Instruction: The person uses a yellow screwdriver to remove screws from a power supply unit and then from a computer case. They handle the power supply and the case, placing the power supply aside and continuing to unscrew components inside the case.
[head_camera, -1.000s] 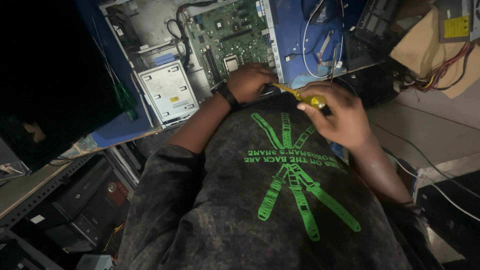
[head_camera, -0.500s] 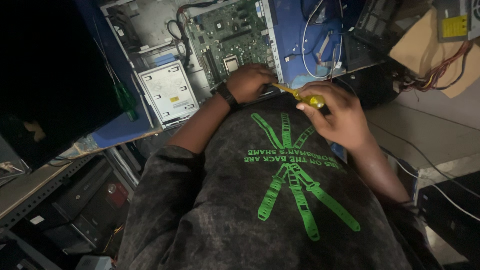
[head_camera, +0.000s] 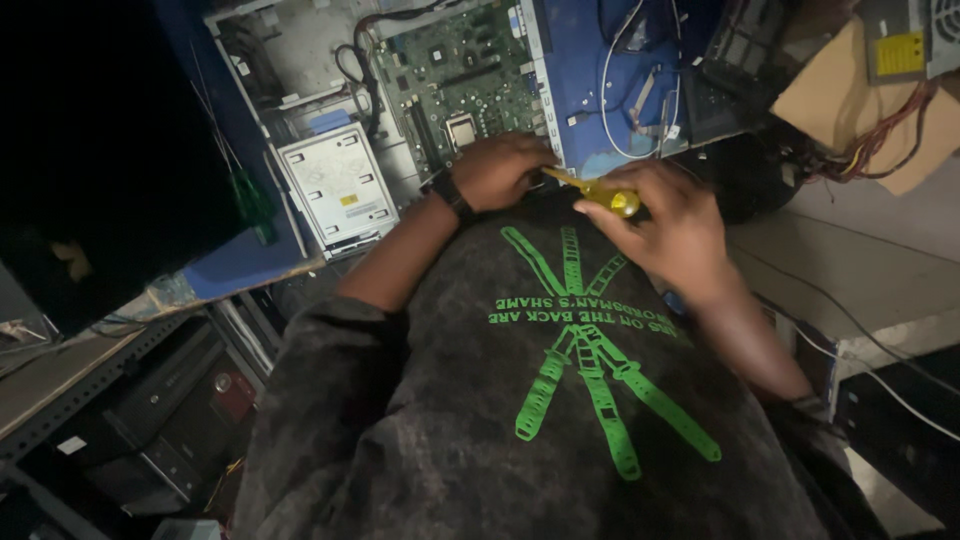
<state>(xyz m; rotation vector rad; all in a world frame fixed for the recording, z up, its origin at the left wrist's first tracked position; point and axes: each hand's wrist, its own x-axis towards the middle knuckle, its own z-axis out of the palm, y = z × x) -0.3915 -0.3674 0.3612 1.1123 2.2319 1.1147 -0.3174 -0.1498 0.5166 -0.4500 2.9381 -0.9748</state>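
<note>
An open computer case (head_camera: 300, 60) lies in front of me with its green motherboard (head_camera: 455, 70) exposed. My right hand (head_camera: 665, 225) grips a yellow-handled screwdriver (head_camera: 605, 193) whose shaft points left toward the case's lower edge. My left hand (head_camera: 505, 168), a dark watch on its wrist, rests curled at the near edge of the motherboard, right at the screwdriver's tip. What the tip touches is hidden under the left hand. My dark shirt with a green print fills the lower view.
A white drive unit (head_camera: 340, 185) sits in the case left of the motherboard. A blue panel (head_camera: 600, 90) with white cables lies to the right. A power supply with coloured wires (head_camera: 900, 60) rests on cardboard at top right. Dark equipment (head_camera: 150, 410) stacks on shelves at lower left.
Both hands stay at the case's near edge with the screwdriver; only a slight shift of the view is visible.
</note>
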